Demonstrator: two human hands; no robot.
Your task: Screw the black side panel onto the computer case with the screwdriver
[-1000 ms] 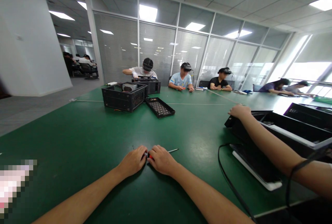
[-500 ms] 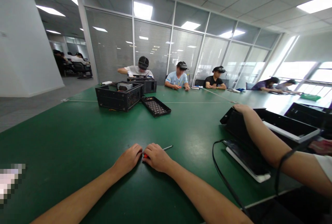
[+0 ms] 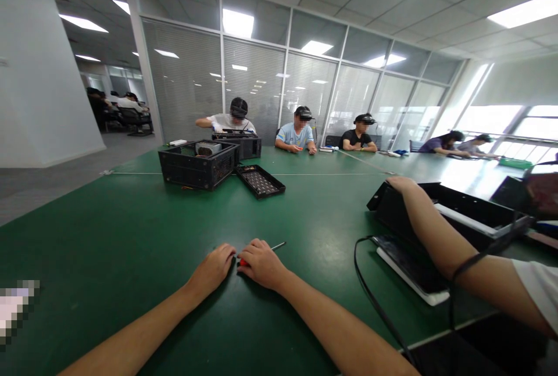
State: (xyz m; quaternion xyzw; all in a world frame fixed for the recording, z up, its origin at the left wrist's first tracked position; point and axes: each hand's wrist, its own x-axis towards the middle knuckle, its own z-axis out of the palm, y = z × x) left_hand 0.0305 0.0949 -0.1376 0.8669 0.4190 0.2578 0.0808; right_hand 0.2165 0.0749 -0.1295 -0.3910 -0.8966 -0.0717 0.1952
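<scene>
My right hand (image 3: 261, 262) rests on the green table (image 3: 183, 329), closed over the red handle of a screwdriver (image 3: 279, 245). The metal shaft sticks out past the knuckles toward the upper right, and most of the handle is hidden under the fingers. Just to its left lies my left hand (image 3: 217, 265), its fingers curled down on the tabletop. Its fingertips are near the end of the handle. Whether anything sits under those fingers is hidden.
Farther off stand a black computer case (image 3: 196, 165) and a black panel (image 3: 260, 181). At right, a co-worker's arm (image 3: 429, 225) reaches over another black case (image 3: 471, 201). A black-and-white flat device (image 3: 412, 271) and a black cable (image 3: 364, 283) lie nearby. Several people sit across the table.
The view has shifted slightly. My hands have drawn a little apart, with the right still on the screwdriver. At far right, dark parts beside the co-worker's case have moved.
</scene>
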